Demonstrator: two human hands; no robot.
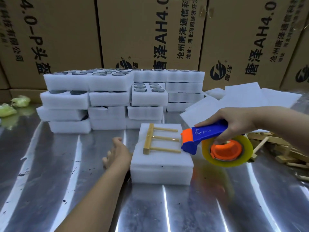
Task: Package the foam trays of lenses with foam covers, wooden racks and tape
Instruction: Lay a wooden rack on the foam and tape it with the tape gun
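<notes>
White foam is making up the bundle (161,164) in hand, a covered tray sitting near the middle of the steel desk (66,190) with one wooden rack (158,139) lying flat on its top. The right hand (234,121) is gripping a blue and orange tape dispenser (197,136) by its handle, thumb along the top. The dispenser's nose is touching the bundle's upper right edge, just beside the rack's rod ends, while the roll of clear tape (245,146) is hanging out past that edge.

The left hand (117,153) is lying against the bundle's left side, fingers loosely bent and holding nothing; it is probably steadying the block. A glossy streak over the middle rod is hinting at a strip of tape laid there, though I cannot be sure.

By my reading, cover and rack are in place on this bundle and the taping is under way, not finished. Plenty is left — behind it a stack of foam trays (100,97) is waiting, with lenses (140,89) showing uncovered in several. Loose foam covers (242,97) are lying at the right rear, and spare racks (275,144) are piled at the right edge.
</notes>
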